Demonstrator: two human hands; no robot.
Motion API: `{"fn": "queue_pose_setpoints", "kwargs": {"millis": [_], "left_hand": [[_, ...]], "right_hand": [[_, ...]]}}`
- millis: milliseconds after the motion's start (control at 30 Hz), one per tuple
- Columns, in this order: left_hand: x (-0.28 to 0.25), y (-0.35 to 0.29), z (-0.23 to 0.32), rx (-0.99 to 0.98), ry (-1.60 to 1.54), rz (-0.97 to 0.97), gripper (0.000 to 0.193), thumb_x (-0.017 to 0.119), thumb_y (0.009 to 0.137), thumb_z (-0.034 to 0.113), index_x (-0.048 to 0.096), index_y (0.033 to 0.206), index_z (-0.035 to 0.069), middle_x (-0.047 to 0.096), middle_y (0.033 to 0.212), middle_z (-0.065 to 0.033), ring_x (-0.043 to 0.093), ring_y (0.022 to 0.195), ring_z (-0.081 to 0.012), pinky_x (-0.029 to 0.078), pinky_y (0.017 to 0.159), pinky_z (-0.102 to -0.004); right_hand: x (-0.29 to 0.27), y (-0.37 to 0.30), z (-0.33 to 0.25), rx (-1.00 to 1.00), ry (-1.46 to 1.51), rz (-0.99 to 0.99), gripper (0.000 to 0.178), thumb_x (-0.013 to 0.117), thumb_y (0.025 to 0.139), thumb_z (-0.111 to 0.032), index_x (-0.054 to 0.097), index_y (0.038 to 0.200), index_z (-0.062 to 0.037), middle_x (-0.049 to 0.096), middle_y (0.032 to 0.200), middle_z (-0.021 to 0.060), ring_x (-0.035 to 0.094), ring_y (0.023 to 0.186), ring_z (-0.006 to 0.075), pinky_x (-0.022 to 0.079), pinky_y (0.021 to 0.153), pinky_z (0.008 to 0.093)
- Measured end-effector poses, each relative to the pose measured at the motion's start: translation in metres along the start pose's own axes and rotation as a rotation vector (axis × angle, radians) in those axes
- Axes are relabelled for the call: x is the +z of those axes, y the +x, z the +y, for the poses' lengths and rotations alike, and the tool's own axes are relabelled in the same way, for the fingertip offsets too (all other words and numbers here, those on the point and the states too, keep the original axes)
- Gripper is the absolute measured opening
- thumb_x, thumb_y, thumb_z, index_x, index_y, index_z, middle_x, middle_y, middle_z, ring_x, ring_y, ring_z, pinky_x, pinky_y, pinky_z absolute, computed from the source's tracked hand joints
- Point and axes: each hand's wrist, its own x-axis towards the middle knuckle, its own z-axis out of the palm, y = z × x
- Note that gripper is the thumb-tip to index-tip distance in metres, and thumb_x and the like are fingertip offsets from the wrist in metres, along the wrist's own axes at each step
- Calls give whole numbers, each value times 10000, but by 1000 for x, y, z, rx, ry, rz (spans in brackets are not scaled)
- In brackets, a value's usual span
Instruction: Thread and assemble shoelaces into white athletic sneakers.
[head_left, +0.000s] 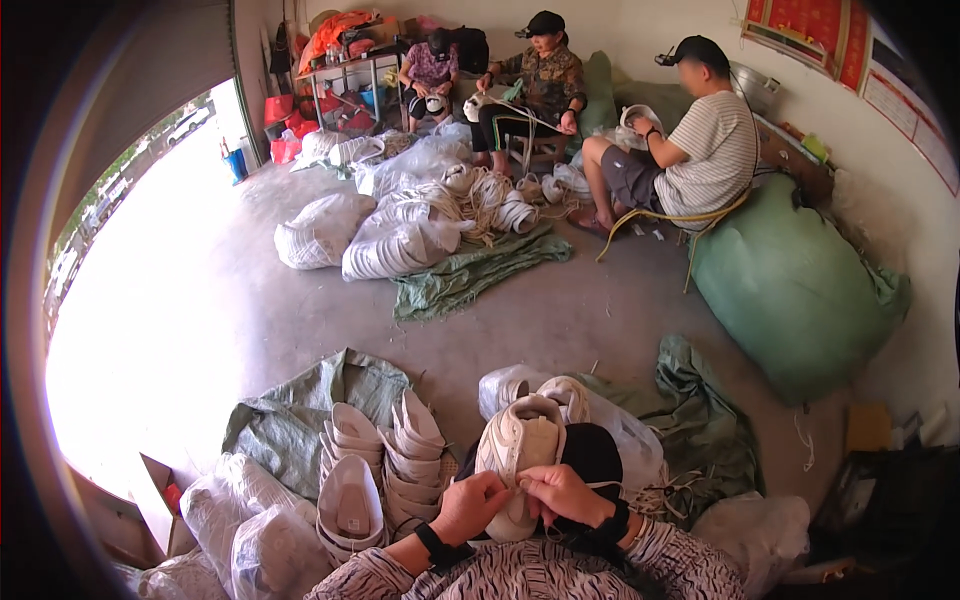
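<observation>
A cream-white sneaker (520,440) rests upright on my lap, its collar opening pointing away from me. My left hand (472,505) is closed, its fingertips pinching the sneaker at the edge of the lacing area. On the other side, my right hand (568,497) has thumb and finger pressed together over the front of the shoe. A pale shoelace (606,486) trails out beside this hand; the spot where its fingertips meet hides the lace's end. Dark bands circle both wrists.
Stacked white shoe uppers (352,500) stand at my left beside clear plastic bags (275,550). More shoes (565,395) in plastic lie just beyond my lap. A bulging green sack (800,290) sits at right. Several people work farther off around a shoe pile (400,235).
</observation>
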Motion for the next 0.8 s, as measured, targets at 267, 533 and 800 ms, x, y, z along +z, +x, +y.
{"fn": "queue_pose_setpoints", "kwargs": {"millis": [267,533,800], "left_hand": [[-25,18,11,581,509,81,250,662,777,287,551,918,113,604,741,-39,618,756,-249,480,621,-372],[-41,47,54,500,890,-405,360,670,759,343,526,1010,127,624,738,-24,636,731,-250,468,596,-366],[-36,48,27,750,883,-204,208,636,771,327,600,901,169,610,672,3,618,727,-209,391,871,-438]], "right_hand": [[13,-7,-10,-212,-429,139,250,493,915,-153,578,1099,-6,598,631,99,576,509,182,452,476,307],[16,1,4,-345,-745,216,234,487,903,-213,552,1061,-53,620,723,194,613,671,373,491,588,459],[9,1,6,-431,-864,352,172,514,880,-214,577,986,-95,614,693,167,616,661,359,496,571,444]]}}
